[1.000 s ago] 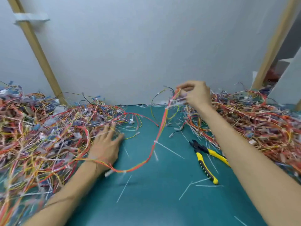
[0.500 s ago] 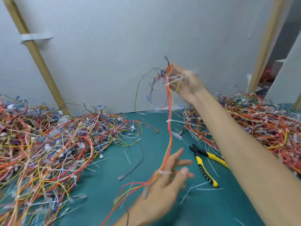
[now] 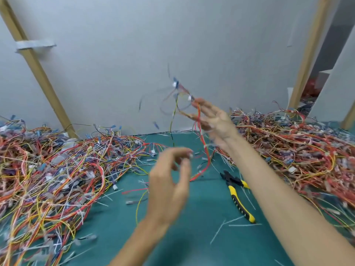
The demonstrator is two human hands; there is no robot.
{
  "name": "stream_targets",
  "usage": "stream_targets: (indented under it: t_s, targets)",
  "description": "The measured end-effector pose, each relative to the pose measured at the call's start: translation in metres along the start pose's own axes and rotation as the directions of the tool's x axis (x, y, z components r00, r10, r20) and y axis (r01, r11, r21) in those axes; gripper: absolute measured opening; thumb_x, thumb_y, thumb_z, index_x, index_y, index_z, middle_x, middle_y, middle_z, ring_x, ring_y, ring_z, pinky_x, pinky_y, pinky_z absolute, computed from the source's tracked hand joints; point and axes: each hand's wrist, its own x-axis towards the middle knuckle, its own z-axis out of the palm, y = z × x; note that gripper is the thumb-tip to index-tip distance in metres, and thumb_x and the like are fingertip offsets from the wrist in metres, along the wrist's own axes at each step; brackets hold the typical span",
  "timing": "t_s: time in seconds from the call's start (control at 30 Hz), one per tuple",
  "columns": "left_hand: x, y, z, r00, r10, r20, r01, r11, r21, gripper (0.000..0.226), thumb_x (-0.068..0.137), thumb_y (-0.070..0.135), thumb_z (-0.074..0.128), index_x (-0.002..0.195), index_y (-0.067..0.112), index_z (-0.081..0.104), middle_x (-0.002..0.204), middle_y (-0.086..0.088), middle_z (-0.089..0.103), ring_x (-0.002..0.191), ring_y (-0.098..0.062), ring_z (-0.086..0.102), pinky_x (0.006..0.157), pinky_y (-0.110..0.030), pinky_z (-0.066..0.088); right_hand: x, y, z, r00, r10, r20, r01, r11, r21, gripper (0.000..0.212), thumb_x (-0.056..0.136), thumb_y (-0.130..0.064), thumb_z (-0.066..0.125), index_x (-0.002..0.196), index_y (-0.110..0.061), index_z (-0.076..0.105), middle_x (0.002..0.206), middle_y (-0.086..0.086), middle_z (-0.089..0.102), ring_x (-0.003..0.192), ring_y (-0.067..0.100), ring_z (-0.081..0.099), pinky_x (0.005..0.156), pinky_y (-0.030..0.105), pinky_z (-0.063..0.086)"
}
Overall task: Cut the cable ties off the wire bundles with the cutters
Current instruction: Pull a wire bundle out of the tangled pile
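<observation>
The left hand (image 3: 169,185) has come up off the thin bunch of red, orange and yellow wires (image 3: 206,152) and now floats above the green table (image 3: 192,237). Half a second ago it was touching the low part of that bunch. The right hand (image 3: 213,121) has dropped a little and its fingers have gone from closed to stretched out.

The right hand is up in the air near the grey wall (image 3: 172,35). Its fingers are almost straight and spread, and the wires lie across them. The bunch hangs down from there, and its bottom end curls just above the table. The top of the bunch is blurry.

The left hand is bent into a loose round shape, with a gap between the thumb and the fingers. I see nothing in it. It is blurry too.

The cutters with black and yellow handles (image 3: 240,202) lie flat on the table, just beside the right arm. No hand touches them.

A big messy heap of wires in many colours (image 3: 57,179) sits on the left. Another heap, mostly red and orange (image 3: 297,150), sits on the right. Thin white cut-off ties (image 3: 221,229) lie on the table near the cutters.
</observation>
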Motion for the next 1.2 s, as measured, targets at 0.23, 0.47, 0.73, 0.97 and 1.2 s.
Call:
stream_targets:
  t_s: [0.23, 0.47, 0.73, 0.97, 1.2]
  targets:
    - [0.057, -0.096, 0.037, 0.820, -0.501, 0.277, 0.562, 0.797, -0.223, 0.042, 0.106, 0.034, 0.033, 0.136, 0.011, 0.050, 0.137, -0.007, 0.055, 0.123, -0.023, 0.055, 0.109, -0.039, 0.040, -0.050, 0.069, -0.020, 0.983, 0.141, -0.116, -0.149, 0.987, -0.060, 0.056, 0.087, 0.025, 0.039, 0.110, -0.020, 0.064, 0.113, -0.007, 0.071, 0.106, 0.024, 0.065, 0.064, 0.030, 0.035]
    - [0.018, -0.132, 0.055, 0.587, -0.593, 0.551, 0.756, 0.157, -0.636, 0.045, 0.098, 0.036, 0.038, 0.132, 0.010, 0.053, 0.141, -0.004, 0.055, 0.118, -0.027, 0.062, 0.100, -0.043, 0.049, -0.076, 0.107, -0.021, 0.975, 0.139, -0.172, -0.167, 0.974, -0.155, 0.051, 0.091, 0.019, 0.044, 0.116, -0.021, 0.062, 0.122, -0.003, 0.069, 0.103, 0.009, 0.068, 0.079, 0.019, 0.050]
    - [0.015, -0.133, 0.044, 0.589, -0.554, 0.588, 0.759, 0.129, -0.638, 0.057, 0.090, 0.046, 0.042, 0.135, 0.013, 0.054, 0.142, -0.001, 0.054, 0.123, -0.023, 0.058, 0.107, -0.043, 0.040, -0.083, 0.095, -0.027, 0.990, 0.141, -0.028, -0.141, 0.905, -0.401, 0.071, 0.086, 0.026, 0.035, 0.137, -0.019, 0.054, 0.133, -0.009, 0.061, 0.125, 0.004, 0.054, 0.101, 0.035, 0.044]
    - [0.017, -0.129, 0.043, 0.573, -0.553, 0.604, 0.779, 0.138, -0.612, 0.062, 0.092, 0.052, 0.039, 0.139, 0.015, 0.051, 0.143, -0.002, 0.052, 0.125, -0.026, 0.057, 0.103, -0.040, 0.044, -0.083, 0.090, -0.038, 0.988, 0.151, -0.026, -0.148, 0.900, -0.411, 0.067, 0.091, 0.022, 0.040, 0.131, -0.029, 0.057, 0.128, -0.016, 0.064, 0.122, 0.008, 0.058, 0.103, 0.034, 0.043]
    - [0.016, -0.133, 0.043, 0.579, -0.524, 0.625, 0.782, 0.141, -0.607, 0.064, 0.092, 0.057, 0.036, 0.140, 0.016, 0.049, 0.144, -0.001, 0.052, 0.125, -0.025, 0.057, 0.093, -0.033, 0.051, -0.085, 0.092, -0.036, 0.988, 0.151, -0.026, -0.148, 0.893, -0.425, 0.064, 0.091, 0.020, 0.042, 0.136, -0.024, 0.054, 0.133, -0.012, 0.061, 0.119, -0.004, 0.056, 0.105, 0.059, 0.036]
